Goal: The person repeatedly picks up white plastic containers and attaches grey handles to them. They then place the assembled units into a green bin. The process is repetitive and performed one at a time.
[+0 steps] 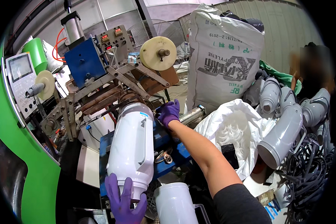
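A pale grey plastic jug [132,142] with a moulded side handle lies tilted on the hot-stamping style machine, its far end beneath the press head. My left hand [125,201], in a purple glove, holds the jug's narrow near end with the fingers cupped round it. My right hand [169,112], also gloved in purple, reaches beside the jug's far end with its fingers curled near a thin dark lever [161,98]. What sits inside those fingers is hidden. Another pale jug [176,204] stands just right of my left hand.
A white sack [222,56] towers at the back right. Before it, an open white bag [242,119] holds translucent scraps. Several grey jugs [282,138] and dark strips [306,171] lie at right, near another person [317,67]. A green machine [37,186] borders the left.
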{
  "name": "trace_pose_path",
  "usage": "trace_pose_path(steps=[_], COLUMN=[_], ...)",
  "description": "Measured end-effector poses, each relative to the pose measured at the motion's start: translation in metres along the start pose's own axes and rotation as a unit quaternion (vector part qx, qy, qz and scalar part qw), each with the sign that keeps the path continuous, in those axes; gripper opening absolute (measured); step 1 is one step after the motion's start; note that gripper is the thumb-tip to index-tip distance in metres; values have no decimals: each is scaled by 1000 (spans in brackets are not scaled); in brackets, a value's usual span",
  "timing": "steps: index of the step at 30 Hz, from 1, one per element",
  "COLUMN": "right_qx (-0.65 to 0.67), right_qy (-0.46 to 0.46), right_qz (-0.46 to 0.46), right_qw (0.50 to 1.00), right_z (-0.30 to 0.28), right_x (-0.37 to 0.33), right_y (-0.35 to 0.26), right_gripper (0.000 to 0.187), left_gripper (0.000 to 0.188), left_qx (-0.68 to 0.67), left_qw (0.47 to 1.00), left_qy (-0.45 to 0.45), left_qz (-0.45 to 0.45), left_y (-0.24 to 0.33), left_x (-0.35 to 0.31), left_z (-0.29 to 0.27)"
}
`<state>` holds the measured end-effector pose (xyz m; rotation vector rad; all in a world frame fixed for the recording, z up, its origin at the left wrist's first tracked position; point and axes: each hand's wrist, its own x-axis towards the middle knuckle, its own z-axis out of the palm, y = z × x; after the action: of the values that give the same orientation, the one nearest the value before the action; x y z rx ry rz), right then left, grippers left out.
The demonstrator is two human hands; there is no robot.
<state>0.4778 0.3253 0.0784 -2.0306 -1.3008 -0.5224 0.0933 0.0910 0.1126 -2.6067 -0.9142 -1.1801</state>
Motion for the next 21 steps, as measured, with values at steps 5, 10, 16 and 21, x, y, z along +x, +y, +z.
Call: trace_pose_path(steps=[5, 10, 16, 21], right_qx=[-44, -91, 65, 227], right_qy=[24, 37, -2, 149], right_qz=[-68, -184, -33, -16], right_qw=[996, 978, 997, 962], right_z=[-2, -2, 3, -38], right_x=[5, 9, -1, -56], right_y=[0, 6, 7, -4], right_gripper=[8, 16, 47, 38], left_gripper=[80, 81, 88, 89], left_qx=[-9, -10, -40, 2], left_qw=[1000, 1000, 996, 998], left_qy=[-11, -18, 24, 1], left_qz=[-11, -7, -73, -62], left_y=[-4, -7, -1, 16], left_x=[-2, -3, 2, 20], left_z=[1, 0, 10, 16])
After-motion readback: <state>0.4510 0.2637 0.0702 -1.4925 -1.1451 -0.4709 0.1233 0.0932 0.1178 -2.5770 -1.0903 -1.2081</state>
